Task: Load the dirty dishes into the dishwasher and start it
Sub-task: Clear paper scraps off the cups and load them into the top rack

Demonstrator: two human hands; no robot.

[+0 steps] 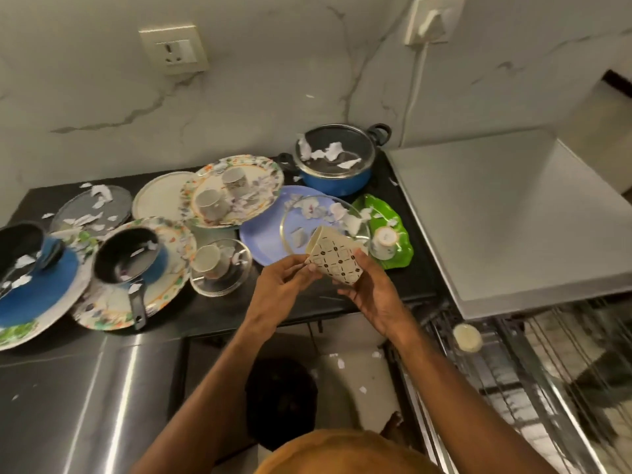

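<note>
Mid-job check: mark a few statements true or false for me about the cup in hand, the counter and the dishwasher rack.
1. The left hand and right hand both hold the patterned cup. True.
2. The patterned cup is held upright. False: it is tipped on its side.
3. A small cup stands mouth-down on the green plate. True.
4. The dishwasher rack is full of plates. False: only one small white round thing shows in it.
5. The black pan lies on the green plate. False: it sits on a flowered plate at the left.
</note>
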